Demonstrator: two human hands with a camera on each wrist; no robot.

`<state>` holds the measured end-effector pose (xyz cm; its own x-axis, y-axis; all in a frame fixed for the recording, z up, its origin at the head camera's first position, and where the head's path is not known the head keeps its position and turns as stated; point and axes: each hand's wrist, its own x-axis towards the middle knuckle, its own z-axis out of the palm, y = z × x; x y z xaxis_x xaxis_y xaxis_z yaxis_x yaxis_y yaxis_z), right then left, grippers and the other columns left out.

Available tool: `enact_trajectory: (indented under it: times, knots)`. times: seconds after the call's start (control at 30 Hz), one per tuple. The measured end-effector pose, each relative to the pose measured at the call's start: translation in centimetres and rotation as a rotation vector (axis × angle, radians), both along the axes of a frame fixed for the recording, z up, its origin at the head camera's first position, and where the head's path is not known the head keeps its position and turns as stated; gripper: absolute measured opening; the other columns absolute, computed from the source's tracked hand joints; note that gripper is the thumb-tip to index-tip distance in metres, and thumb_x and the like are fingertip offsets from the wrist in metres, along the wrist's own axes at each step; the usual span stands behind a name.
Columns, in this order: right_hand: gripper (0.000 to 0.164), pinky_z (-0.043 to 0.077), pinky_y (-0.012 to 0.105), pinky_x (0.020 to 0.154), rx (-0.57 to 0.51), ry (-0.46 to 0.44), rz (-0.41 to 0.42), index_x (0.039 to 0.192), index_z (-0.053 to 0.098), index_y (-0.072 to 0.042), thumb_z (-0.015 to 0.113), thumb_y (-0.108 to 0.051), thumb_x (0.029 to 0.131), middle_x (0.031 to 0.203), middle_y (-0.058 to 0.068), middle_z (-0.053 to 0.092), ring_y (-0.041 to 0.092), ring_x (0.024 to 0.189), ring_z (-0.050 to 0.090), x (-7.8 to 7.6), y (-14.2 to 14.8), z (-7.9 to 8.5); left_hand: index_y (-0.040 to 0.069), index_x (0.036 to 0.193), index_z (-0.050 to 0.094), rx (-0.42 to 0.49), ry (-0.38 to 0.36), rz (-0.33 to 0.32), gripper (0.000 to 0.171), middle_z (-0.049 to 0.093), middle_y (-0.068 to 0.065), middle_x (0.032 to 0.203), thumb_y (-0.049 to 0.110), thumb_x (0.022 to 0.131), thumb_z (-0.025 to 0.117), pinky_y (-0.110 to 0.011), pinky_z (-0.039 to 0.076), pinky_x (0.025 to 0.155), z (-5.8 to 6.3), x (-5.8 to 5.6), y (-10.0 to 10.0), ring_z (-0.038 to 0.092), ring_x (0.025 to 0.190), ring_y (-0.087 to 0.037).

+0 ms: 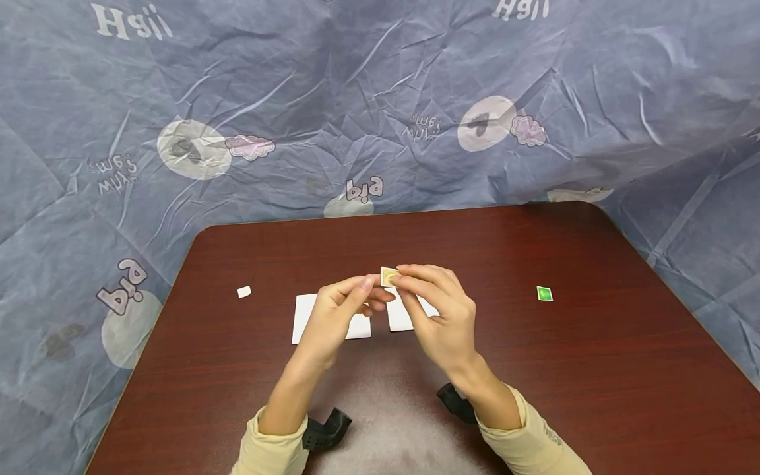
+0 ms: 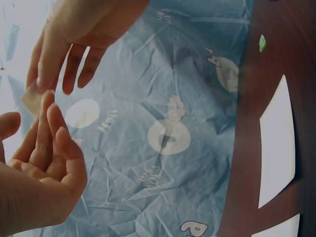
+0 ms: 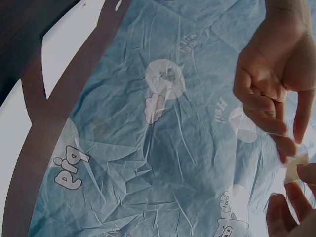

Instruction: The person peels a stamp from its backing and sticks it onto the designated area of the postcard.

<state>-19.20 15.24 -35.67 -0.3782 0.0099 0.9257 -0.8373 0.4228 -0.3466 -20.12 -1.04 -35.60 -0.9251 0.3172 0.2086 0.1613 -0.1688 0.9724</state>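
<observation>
Between my two hands, above the table, is a small yellow paper square (image 1: 388, 276) with a pale border. Thumb and fingers of my right hand (image 1: 442, 313) pinch it from the right. My left hand (image 1: 335, 310) is at its left edge, fingertips close against it; in the left wrist view the thumb stands apart from the fingers. Two white sheets of paper lie side by side below the hands, the left sheet (image 1: 303, 316) and the right sheet (image 1: 400, 318), both partly hidden by the hands.
A small green square (image 1: 544, 293) with a light border lies on the right of the brown table (image 1: 534, 396). On the left lies a small white paper piece (image 1: 244, 291). A printed blue-grey cloth (image 1: 368, 86) hangs behind the table. Black wrist devices (image 1: 326, 430) sit below both hands.
</observation>
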Motion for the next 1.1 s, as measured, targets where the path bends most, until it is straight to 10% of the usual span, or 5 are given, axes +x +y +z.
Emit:
enact_trajectory:
  times: [0.3, 0.6, 1.1]
  knots:
    - [0.014, 0.047, 0.035, 0.086, 0.104, 0.137, -0.031, 0.086, 0.075, -0.001, 0.063, -0.006, 0.092, 0.098, 0.013, 0.07, 0.034, 0.089, 0.061, -0.26, -0.5, 0.05, -0.014, 0.105, 0.063, -0.021, 0.0, 0.008, 0.025, 0.068, 0.002, 0.083, 0.007, 0.094, 0.056, -0.028, 0.044, 0.07, 0.37, 0.05, -0.74, 0.062, 0.078, -0.014]
    - [0.024, 0.046, 0.036, 0.087, 0.112, 0.056, 0.032, 0.1, 0.07, 0.004, 0.067, -0.019, 0.091, 0.1, 0.014, 0.069, 0.031, 0.093, 0.062, -0.2, -0.52, 0.08, -0.01, 0.102, 0.067, -0.061, 0.045, 0.11, 0.017, 0.069, -0.005, 0.09, 0.002, 0.091, 0.06, -0.03, 0.047, 0.076, 0.34, -0.04, -0.6, 0.061, 0.085, -0.02]
    - [0.027, 0.045, 0.032, 0.083, 0.147, -0.029, 0.077, 0.102, 0.071, 0.001, 0.068, -0.023, 0.09, 0.097, 0.01, 0.069, 0.028, 0.089, 0.061, -0.36, -0.03, -0.17, -0.009, 0.098, 0.067, -0.124, 0.049, 0.062, 0.02, 0.065, -0.003, 0.083, 0.008, 0.095, 0.057, -0.03, 0.044, 0.073, 0.38, -0.11, -0.94, 0.058, 0.08, -0.016]
